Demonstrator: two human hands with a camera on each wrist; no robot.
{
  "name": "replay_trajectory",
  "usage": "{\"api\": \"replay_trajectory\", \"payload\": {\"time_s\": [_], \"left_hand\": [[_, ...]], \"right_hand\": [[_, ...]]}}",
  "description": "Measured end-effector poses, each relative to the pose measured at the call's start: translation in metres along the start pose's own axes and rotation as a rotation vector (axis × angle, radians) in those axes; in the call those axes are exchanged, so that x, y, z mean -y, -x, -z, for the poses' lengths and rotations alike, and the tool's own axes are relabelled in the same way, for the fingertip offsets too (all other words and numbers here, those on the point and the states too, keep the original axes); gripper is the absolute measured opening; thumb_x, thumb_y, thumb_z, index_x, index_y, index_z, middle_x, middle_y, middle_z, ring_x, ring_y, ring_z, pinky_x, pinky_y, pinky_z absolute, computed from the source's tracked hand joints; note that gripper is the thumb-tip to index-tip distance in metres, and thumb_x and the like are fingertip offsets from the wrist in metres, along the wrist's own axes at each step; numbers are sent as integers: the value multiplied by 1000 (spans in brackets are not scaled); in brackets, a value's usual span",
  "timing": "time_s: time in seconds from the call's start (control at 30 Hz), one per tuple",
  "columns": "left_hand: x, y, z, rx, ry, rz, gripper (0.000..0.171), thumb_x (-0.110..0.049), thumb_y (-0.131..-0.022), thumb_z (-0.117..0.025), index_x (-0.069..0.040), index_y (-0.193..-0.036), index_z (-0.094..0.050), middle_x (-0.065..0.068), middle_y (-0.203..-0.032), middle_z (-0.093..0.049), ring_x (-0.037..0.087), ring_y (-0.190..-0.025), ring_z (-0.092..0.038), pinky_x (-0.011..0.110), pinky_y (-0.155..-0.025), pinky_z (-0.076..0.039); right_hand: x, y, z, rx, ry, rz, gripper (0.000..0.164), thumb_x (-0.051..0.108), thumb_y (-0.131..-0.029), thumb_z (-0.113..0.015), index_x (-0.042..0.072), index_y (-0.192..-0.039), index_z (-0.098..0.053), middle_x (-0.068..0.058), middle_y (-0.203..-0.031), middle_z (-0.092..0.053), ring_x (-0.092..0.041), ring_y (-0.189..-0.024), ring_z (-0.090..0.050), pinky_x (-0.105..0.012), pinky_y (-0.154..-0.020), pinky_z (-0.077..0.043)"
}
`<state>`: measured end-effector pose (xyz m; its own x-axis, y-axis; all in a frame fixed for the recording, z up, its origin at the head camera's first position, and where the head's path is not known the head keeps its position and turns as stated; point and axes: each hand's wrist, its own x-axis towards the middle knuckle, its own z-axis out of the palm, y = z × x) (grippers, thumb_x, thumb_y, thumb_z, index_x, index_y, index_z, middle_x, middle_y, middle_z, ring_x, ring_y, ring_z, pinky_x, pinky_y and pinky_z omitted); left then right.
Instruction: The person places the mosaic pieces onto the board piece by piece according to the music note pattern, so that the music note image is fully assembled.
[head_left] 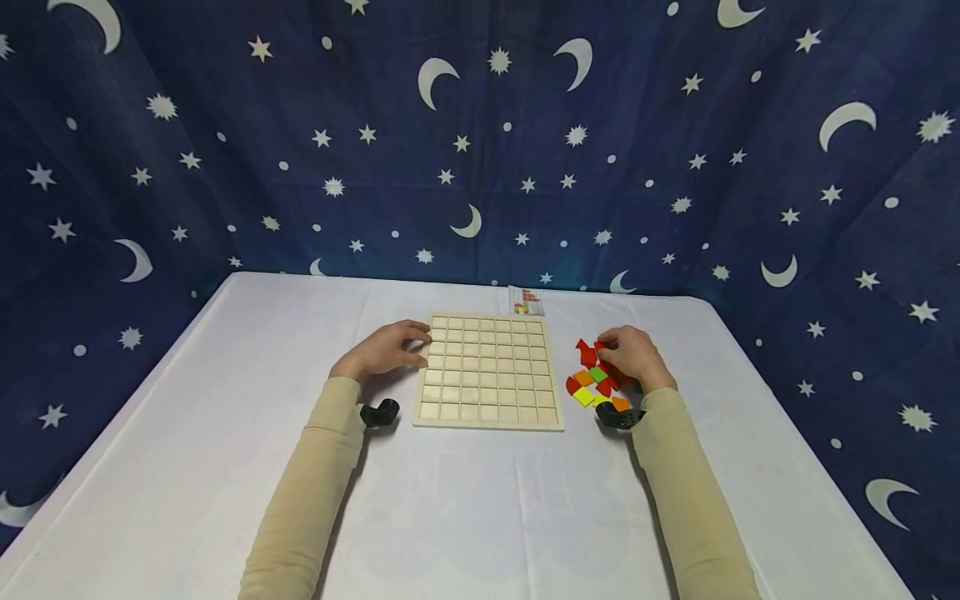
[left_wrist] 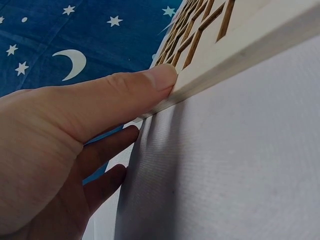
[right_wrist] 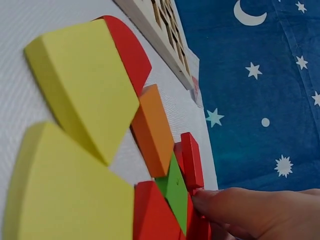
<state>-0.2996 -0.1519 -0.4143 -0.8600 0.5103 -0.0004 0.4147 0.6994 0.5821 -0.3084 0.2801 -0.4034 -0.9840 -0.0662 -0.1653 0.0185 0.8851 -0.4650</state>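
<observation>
My left hand is at the left edge of a pale wooden board with a grid of square cells. In the left wrist view, the thumb rests on the board's rim while the other fingers hang loosely beside it. Across the board, my right hand reaches into a small heap of flat coloured blocks. Its thumb and fingertips pinch a red block at the far side of the heap; the other fingers are largely hidden in the right wrist view. Around it lie a green block, an orange block and a yellow block.
A small printed card with coloured shapes lies behind the board's far edge. A white cloth covers the table. Dark blue curtain with moons and stars stands behind and at both sides. A black wrist device shows at each sleeve.
</observation>
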Motion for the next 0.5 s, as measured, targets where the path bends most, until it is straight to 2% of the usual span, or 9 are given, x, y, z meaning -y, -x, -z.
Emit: {"api": "replay_trajectory", "payload": {"time_s": [0.2,0.5], "left_hand": [[1,1,0,-3,13,-18,48,-18,-87,-75,3,-128,-61,19,-145,-46,37,-138,-37,48,-115,-29],[3,1,-1,-2,14,-8,48,-18,-87,-75,3,-128,-61,18,-146,-46,36,-138,-36,48,-115,-30]], "right_hand": [[1,-3,-1,-6,2,2,35,11,-96,-61,-4,-128,-60,-24,-123,-57,-36,-107,-52,-53,-102,-46],[0,-5,-3,6,7,16,36,11,-96,-60,-4,-129,-60,-25,-125,-55,-37,-110,-51,-55,-103,-44]]}}
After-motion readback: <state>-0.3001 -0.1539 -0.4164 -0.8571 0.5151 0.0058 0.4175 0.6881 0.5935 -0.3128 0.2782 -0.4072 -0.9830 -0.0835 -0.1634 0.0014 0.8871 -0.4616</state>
